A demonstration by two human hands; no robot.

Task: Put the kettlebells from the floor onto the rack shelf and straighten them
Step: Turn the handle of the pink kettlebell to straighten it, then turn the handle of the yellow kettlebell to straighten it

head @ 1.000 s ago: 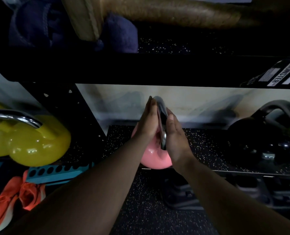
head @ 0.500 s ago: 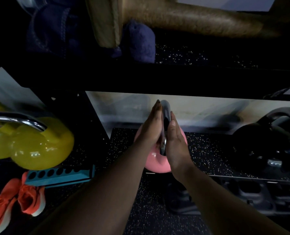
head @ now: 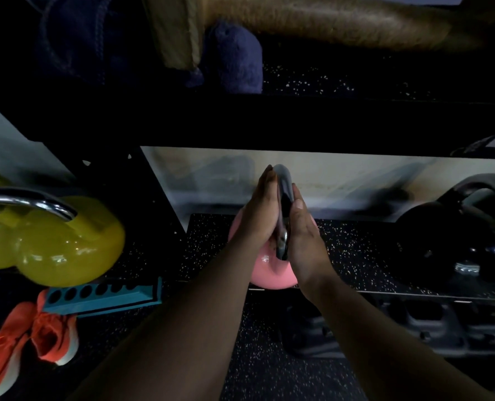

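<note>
A pink kettlebell (head: 271,270) with a chrome handle sits at the front edge of the speckled rack shelf (head: 356,256). My left hand (head: 259,215) presses flat against the left side of its handle, and my right hand (head: 304,238) presses against the right side, fingers straight. The handle's top shows between my fingertips. A black kettlebell (head: 454,235) stands on the same shelf at the right. Two yellow kettlebells (head: 67,250) with a chrome handle rest in the neighbouring bay at the left.
A black crossbeam (head: 269,123) runs above the shelf, with dark blue towels (head: 234,56) on the upper level. Orange shoes (head: 29,340) and a teal peg block (head: 101,293) lie lower left. Dark dumbbells (head: 414,325) sit below the shelf.
Both hands stay clamped on the pink kettlebell's handle. The kettlebell has barely shifted on the shelf; the view has moved slightly.
</note>
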